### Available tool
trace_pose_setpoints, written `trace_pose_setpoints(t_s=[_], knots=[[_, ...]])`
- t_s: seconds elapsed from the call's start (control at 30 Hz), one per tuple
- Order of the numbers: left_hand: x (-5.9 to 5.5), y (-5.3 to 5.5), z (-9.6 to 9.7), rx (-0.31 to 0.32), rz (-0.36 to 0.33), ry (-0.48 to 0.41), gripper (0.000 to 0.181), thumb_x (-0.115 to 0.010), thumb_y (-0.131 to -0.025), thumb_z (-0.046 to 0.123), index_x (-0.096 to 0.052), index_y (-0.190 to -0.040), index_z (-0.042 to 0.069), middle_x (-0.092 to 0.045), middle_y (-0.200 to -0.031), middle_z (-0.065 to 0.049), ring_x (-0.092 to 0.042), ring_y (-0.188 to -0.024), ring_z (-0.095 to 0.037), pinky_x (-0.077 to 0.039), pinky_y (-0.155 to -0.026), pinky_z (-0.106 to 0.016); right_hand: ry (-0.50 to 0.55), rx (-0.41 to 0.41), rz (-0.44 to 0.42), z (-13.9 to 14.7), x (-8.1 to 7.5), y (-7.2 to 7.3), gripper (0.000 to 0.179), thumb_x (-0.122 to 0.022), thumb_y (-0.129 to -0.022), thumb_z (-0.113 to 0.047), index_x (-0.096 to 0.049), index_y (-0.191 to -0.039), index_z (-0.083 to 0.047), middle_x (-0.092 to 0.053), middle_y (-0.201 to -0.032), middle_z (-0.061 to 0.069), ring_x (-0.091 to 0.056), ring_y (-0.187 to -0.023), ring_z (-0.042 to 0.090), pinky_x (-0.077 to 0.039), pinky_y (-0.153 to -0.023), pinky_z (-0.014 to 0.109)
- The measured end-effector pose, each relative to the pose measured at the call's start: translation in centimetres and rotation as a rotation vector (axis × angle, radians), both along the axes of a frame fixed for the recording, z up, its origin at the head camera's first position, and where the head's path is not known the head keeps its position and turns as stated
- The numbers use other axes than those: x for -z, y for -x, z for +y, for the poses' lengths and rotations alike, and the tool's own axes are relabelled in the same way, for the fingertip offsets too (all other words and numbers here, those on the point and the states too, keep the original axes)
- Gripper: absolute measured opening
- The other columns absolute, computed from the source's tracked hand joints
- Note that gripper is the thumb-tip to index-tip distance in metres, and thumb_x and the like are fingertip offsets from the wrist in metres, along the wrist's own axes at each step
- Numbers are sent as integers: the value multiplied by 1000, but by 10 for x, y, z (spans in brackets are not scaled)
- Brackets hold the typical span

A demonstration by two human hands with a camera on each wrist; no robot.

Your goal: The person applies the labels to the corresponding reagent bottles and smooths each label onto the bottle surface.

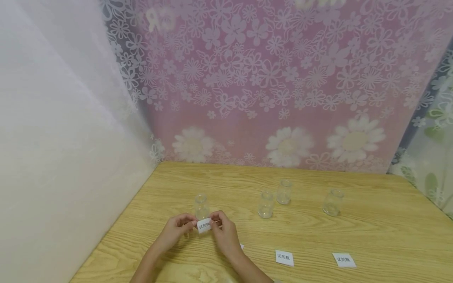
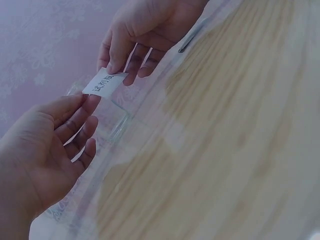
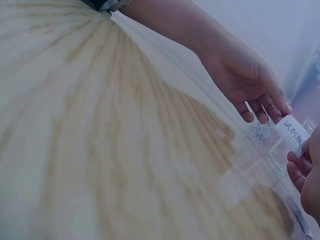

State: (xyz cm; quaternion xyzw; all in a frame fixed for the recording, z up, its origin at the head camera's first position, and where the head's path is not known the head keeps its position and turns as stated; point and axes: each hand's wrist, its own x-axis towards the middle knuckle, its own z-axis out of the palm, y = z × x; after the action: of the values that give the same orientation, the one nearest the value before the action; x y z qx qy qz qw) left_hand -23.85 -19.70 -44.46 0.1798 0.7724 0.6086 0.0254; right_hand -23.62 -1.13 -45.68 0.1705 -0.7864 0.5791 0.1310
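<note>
A small white paper label (image 1: 204, 225) with dark handwritten characters is stretched between both hands. My left hand (image 1: 175, 231) pinches its left edge between thumb and forefinger; the other fingers are loosely bent, as the left wrist view shows. On the opposite edge, my right hand (image 1: 225, 235) pinches it with thumb and fingers. Right behind the label stands a clear glass jar (image 1: 201, 206), its lower part covered by the paper in the head view. In the left wrist view the glass jar (image 2: 112, 122) shows below the label; whether the paper touches it I cannot tell.
Three more glass jars stand to the right: one in the middle (image 1: 266, 205), one behind it (image 1: 284, 192), one farther right (image 1: 332, 203). Nearer the front lie a label (image 1: 284, 258) and another label (image 1: 344, 260). A white corner (image 1: 242, 246) shows beside the right forearm.
</note>
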Motion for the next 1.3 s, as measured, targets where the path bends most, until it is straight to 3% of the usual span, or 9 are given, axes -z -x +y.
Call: trace_pose_setpoints(t_s=[0.2, 0.63, 0.93, 1.3], knots=[[2, 1, 0, 8, -13, 3, 22, -55, -93, 11, -59, -100, -10, -61, -99, -15, -58, -82, -20, -49, -73, -30, 18, -5, -10, 0, 0, 0, 8, -56, -89, 1, -59, -94, -5, -60, -86, 1, -55, -74, 14, -47, -63, 24], [0, 0, -3, 92, -11, -2, 21, -52, -94, 11, -59, -100, -9, -59, -103, -14, -54, -86, -20, -47, -78, -36, 16, -10, 8, -1, -1, 0, 9, -57, -89, 0, -60, -95, -4, -60, -87, 0, -56, -76, 16, -47, -62, 23], [-2, -1, -1, 94, -4, 3, 22, -52, -94, 9, -57, -99, -12, -59, -97, -13, -54, -82, -16, -48, -77, -32, 18, -33, 0, 0, 0, 0, 12, -59, -88, -3, -56, -100, -4, -59, -90, 1, -56, -79, 17, -47, -65, 25], [-5, -4, 0, 106, -11, -15, 24, -50, -96, 15, -56, -100, -8, -58, -90, -8, -53, -84, -18, -47, -78, -33, 22, -168, 20, 1, -3, -6, 7, -62, -89, -19, -61, -92, -12, -56, -100, -1, -56, -89, 20, -49, -69, 26]])
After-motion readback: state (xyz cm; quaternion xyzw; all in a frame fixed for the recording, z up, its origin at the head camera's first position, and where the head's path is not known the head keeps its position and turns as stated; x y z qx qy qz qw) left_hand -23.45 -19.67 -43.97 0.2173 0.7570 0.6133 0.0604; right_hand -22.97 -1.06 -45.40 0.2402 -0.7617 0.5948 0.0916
